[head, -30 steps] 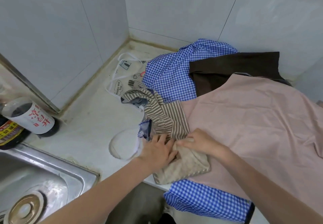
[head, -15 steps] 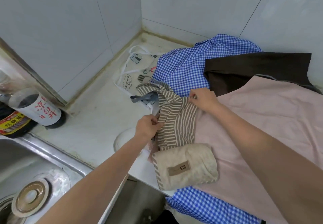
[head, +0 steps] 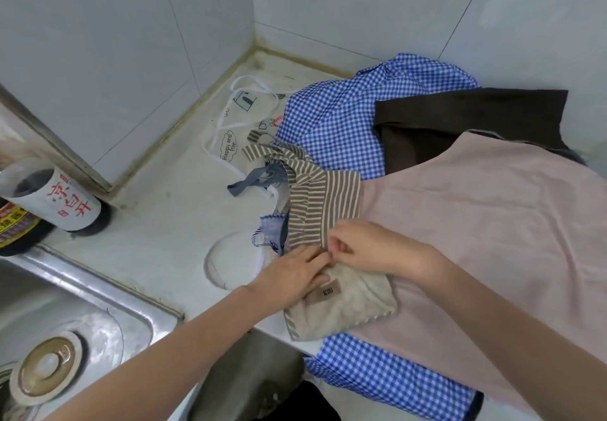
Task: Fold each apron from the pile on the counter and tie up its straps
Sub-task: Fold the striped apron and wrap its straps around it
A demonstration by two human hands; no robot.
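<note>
Where the table [head: 157,223] edge drops away nearest the camera, a folded beige apron [head: 341,305] with a small brown label, partly overhanging that edge and lying on the pile. Left hand [head: 292,277] flat on its near-left part, fingers straight and pressing, holding nothing. Right hand [head: 364,248] just beyond, thumb and forefinger pinching the lower edge of the brown-striped strap section [head: 323,204], the other fingers loosely curled. Judged soft, light and limp: no shape of its own, likely to spring open or slide off unless pinned. Best held by a flat palm on the bundle and a pinch at the strap's hem or end, not mid-cloth.

Underneath and to the right, a wide pink apron [head: 486,240], smooth and probably a little slippery under the bundle. Below it at the edge, blue gingham cloth [head: 387,378] hanging over. Further back, a thin blue-grey strap [head: 253,179] loose beside the stripes, a printed cream apron [head: 230,144] with white tape ties, more gingham, and a dark brown apron [head: 466,121] against the tiled wall. Off to the left, a steel sink [head: 98,315] and two bottles [head: 52,200].
</note>
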